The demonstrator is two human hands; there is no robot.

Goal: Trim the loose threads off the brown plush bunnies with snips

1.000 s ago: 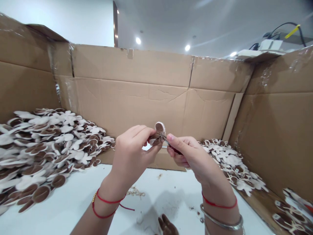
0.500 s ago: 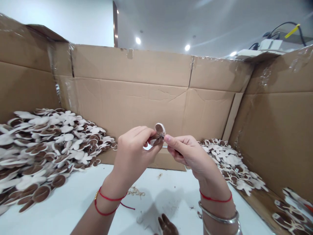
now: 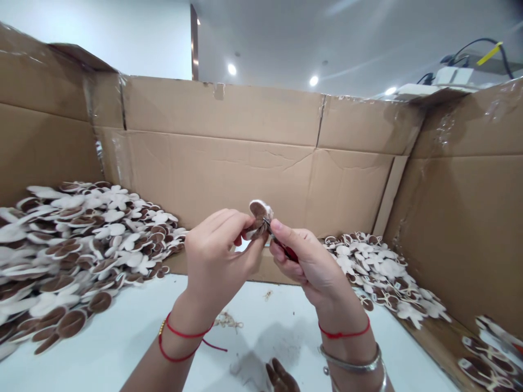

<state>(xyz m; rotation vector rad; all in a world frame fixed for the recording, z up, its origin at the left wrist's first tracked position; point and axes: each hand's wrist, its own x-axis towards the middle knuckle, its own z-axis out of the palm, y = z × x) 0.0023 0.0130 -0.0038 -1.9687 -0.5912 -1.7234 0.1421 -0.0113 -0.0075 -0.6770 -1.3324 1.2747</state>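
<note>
The left grip (image 3: 216, 250) pinches the brown-and-white fuzzy piece (image 3: 258, 209), seen above the bench's (image 3: 253, 299) far edge; the right grip (image 3: 308, 258), just right of it, clasps a red-handled tool (image 3: 291, 254) slanting up-left, metal tip at the piece.

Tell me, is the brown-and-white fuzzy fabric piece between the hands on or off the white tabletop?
Off: the left hand pinches the fabric piece in mid-air, above the tabletop.
</note>
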